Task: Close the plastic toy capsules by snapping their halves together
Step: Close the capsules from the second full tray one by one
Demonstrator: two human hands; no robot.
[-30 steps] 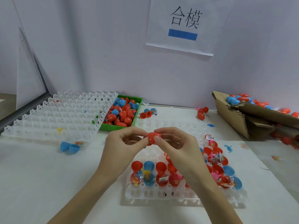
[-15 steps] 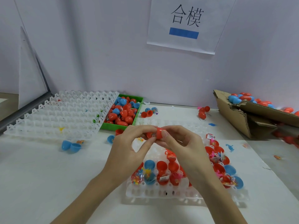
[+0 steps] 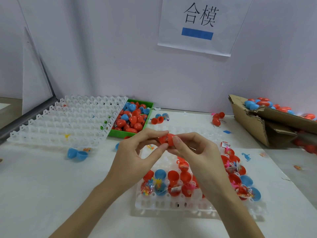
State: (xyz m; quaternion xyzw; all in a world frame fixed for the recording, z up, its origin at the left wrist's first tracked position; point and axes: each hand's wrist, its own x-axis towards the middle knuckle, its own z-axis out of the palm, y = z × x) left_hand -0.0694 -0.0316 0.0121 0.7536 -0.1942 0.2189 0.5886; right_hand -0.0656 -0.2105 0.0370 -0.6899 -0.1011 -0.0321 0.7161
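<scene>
Held up in the middle of the frame above the white plastic grid tray (image 3: 171,203) on the white desk (image 3: 51,177): one small round red plastic toy capsule (image 3: 167,139), pinched from both sides by left hand (image 3: 135,157) and right hand (image 3: 197,155), each grip curled tight around it.

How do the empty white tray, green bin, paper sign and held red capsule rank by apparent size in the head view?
1. Empty white tray.
2. Paper sign, though it is cut off at the top edge.
3. Green bin.
4. Red capsule, pinched between left hand and right hand.
</scene>
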